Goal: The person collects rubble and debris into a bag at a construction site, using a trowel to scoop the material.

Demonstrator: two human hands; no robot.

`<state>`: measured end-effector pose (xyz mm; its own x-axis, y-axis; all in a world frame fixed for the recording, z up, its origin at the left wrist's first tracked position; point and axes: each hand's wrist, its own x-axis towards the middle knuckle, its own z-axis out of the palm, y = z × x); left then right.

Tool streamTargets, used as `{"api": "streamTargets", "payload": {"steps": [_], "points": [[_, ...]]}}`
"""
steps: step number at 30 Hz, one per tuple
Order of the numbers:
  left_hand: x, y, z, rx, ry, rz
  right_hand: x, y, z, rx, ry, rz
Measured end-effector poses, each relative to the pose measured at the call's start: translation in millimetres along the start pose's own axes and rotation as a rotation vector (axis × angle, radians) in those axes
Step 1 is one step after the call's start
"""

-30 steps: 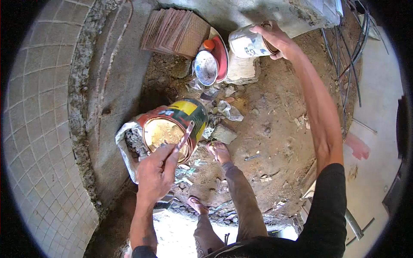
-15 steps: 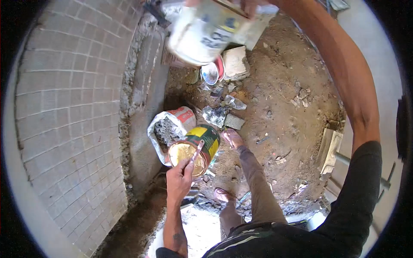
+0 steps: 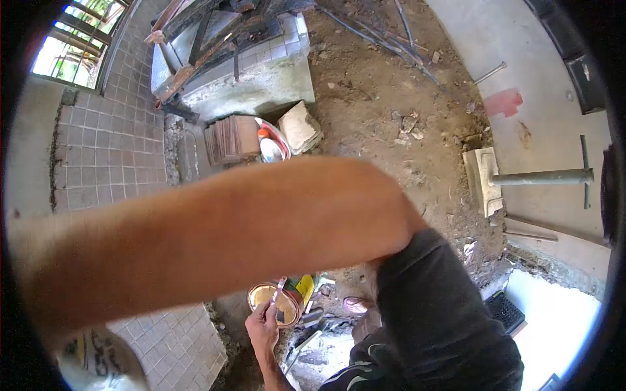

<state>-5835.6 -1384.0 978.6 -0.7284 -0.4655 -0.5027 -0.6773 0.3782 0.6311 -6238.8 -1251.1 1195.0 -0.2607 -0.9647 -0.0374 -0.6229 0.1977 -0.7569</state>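
Note:
My left hand (image 3: 262, 326) is closed round a pale, handle-like strip (image 3: 278, 291) across the round face of a green and yellow tin (image 3: 304, 290). That face is gold-coloured. My right forearm (image 3: 215, 241) crosses the view close to the camera, blurred, and runs to the left edge. At its far end a white tin (image 3: 101, 362) with dark lettering hangs in the lower left, partly cut off by the dark border. The fingers of my right hand are hidden there.
Stacked tiles (image 3: 233, 140), a white and red container (image 3: 274, 148) and a pale block (image 3: 300, 128) stand near a masonry platform (image 3: 261, 91) piled with bars. A tiled wall (image 3: 98, 153) bounds the left. A long-handled tool (image 3: 538, 177) lies right.
My right arm has swung across to the left, carrying the white tin from the top to the lower left. The view has tilted up; my left hand keeps the green tin.

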Motion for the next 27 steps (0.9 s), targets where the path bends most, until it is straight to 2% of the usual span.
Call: {"api": "streamTargets", "payload": {"steps": [5, 6, 7, 10, 12, 14, 16, 18, 20, 21, 23, 25, 27], "points": [[6.9, 1.1, 7.5, 0.023, 0.006, -0.016, 2.8, 10.4, 10.1, 0.089, 0.082, -0.120], [13.0, 11.6, 6.8, 0.142, -0.013, -0.054, 4.4, 16.5, 12.2, 0.130, 0.111, -0.147], [21.5, 3.6, 12.5, 0.100, 0.003, -0.014, 6.2, 26.7, 12.4, 0.178, 0.143, -0.169], [42.2, 12.6, 23.8, 0.017, 0.014, -0.063, 13.4, 62.5, 30.8, 0.312, 0.237, -0.187], [64.3, 5.5, 35.9, 0.015, -0.012, -0.079, 18.4, 115.5, 56.8, 0.417, 0.308, -0.063], [90.3, -7.1, 50.1, -0.054, -0.020, -0.072, 24.2, 193.0, 95.1, 0.400, 0.369, 0.233], [127.3, -13.7, 63.5, -0.056, 0.017, -0.072, 33.7, 277.1, 137.1, -0.139, 0.478, 0.287], [174.4, -1.9, 73.0, 0.050, 0.007, -0.061, 39.7, 369.9, 179.7, -0.267, 0.542, 0.483], [220.9, -4.7, 75.2, 0.026, 0.042, -0.073, 44.7, 438.3, 217.2, -0.265, 0.499, 0.773], [248.0, -3.2, 75.3, 0.006, 0.064, -0.057, 48.6, 462.7, 228.9, -0.262, 0.493, 0.760], [294.5, 16.1, 69.8, -0.085, 0.114, 0.011, 50.7, 503.2, 258.1, -0.264, 0.464, 0.916], [331.8, 27.2, 61.0, 0.026, 0.174, 0.138, 57.4, 540.3, 282.8, -0.306, 0.458, 0.898], [362.6, 34.7, 52.9, 0.056, 0.161, 0.164, 70.3, 565.3, 296.4, -0.361, 0.479, 0.884]]}}
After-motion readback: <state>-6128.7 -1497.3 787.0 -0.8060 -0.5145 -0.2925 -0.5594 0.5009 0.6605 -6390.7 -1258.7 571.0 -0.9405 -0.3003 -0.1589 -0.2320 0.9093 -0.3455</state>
